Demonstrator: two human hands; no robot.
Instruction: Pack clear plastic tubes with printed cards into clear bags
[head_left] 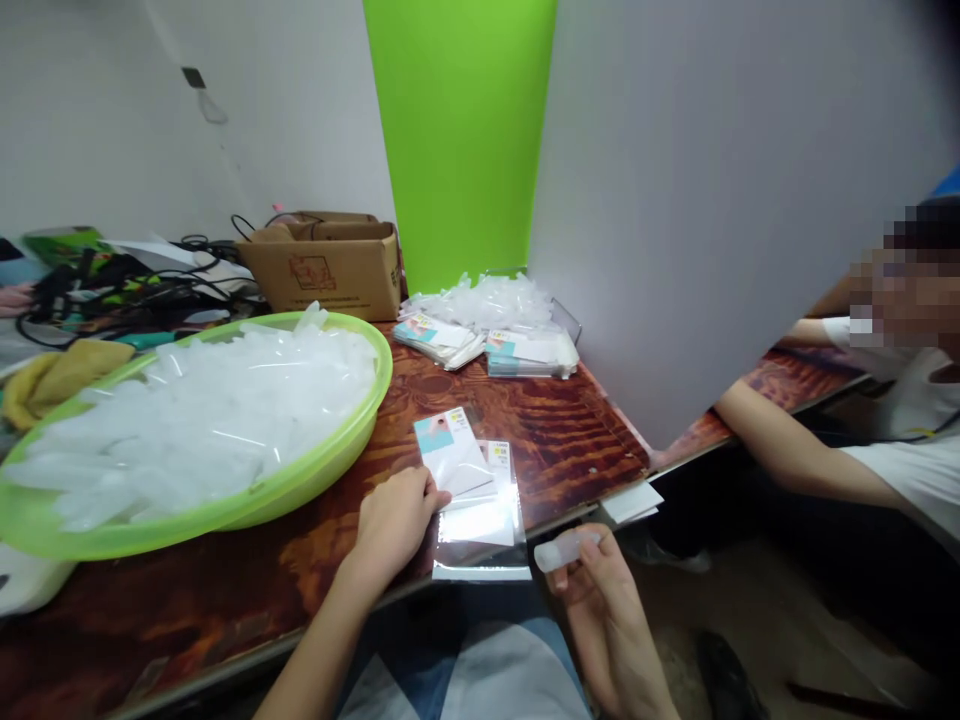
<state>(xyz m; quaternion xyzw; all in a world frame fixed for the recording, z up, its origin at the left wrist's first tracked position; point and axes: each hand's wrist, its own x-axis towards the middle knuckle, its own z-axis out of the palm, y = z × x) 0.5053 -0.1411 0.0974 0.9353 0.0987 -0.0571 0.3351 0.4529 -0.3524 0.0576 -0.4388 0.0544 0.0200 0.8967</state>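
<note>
Head view: your right hand [600, 600], lower right of center, grip clamped on white tube [559, 552]. Your left hand [396, 515], lower center, thumb by printed card [452, 455] on bench [559, 440]; cannot tell if grip closed. Green basin [337, 456] left.

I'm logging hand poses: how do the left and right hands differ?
The left hand touches a card on the table; the right hand holds a translucent tube off the table's near edge. The left hand shows its back; the right hand shows part of its palm. Both are bare.
</note>
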